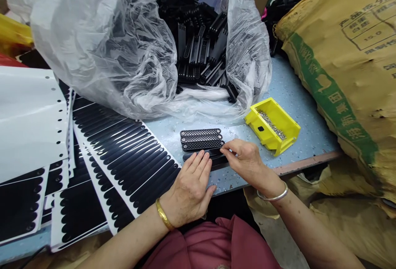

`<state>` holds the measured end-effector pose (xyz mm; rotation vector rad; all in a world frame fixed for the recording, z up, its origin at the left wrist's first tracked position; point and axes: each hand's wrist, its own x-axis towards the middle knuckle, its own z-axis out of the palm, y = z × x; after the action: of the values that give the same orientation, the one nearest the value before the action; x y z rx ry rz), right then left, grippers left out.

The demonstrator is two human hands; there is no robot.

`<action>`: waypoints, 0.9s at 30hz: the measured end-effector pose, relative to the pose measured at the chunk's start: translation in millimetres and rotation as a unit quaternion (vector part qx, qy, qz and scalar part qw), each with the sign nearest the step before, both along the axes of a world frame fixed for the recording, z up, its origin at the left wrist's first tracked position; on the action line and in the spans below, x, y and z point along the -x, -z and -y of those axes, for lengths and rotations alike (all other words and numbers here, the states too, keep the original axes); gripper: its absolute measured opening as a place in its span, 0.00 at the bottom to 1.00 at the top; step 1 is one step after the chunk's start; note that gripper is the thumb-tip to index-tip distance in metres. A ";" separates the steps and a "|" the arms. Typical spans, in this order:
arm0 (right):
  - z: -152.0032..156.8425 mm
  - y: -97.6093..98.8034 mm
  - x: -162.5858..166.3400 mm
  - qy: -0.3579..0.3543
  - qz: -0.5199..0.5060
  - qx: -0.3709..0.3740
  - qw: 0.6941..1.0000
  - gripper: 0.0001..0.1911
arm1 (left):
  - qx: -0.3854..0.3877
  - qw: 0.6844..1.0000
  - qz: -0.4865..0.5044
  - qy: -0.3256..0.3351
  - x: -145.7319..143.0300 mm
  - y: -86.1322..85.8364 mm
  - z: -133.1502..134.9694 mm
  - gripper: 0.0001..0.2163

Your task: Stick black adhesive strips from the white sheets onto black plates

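Observation:
Three ribbed black plastic strips [201, 139] lie side by side on the blue speckled table [291, 91]. Just below them lies a smooth black strip [216, 157]. My left hand [190, 186] rests flat on its left end, fingers stretched out. My right hand [243, 159] is curled at its right end, with thumb and fingertips pinched on the strip's edge. A sticker sheet [130, 157] of long black oval labels lies directly left of my left hand.
A clear plastic bag [123, 46] full of black plastic parts [201, 42] stands behind. A yellow bin [272, 125] holding small metal screws sits at right. A large brown paper sack [346, 67] fills the right side. More label sheets [24, 194] are stacked at left.

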<state>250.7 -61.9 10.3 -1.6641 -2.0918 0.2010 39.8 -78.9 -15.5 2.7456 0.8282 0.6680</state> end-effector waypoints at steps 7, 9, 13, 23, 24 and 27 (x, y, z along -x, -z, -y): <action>-1.9 -7.0 1.0 0.012 0.032 0.018 0.999 0.07 | 0.007 1.000 0.002 -0.002 0.1 0.5 1.1 0.26; -4.3 -8.6 -0.2 0.026 0.029 0.031 0.999 0.06 | 0.009 1.000 0.002 -0.001 0.3 0.6 1.1 0.26; -11.9 -6.0 -4.8 0.064 -0.045 0.085 0.993 0.04 | 0.010 1.000 0.002 -0.001 0.6 1.0 1.2 0.26; -21.8 3.7 -5.3 0.121 -0.233 0.166 0.951 0.06 | 0.013 1.000 0.007 0.005 1.1 2.4 -0.1 0.26; -21.9 3.8 -5.1 0.122 -0.232 0.165 0.951 0.06 | 0.015 1.000 0.008 0.004 1.1 2.2 -0.1 0.26; -22.0 4.5 -5.2 0.127 -0.227 0.161 0.952 0.06 | 0.018 1.000 0.013 0.002 1.0 1.2 0.0 0.25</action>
<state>255.9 -40.0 5.8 -1.8351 -1.5470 0.7962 38.8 -78.9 -16.7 2.6997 0.8212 0.6792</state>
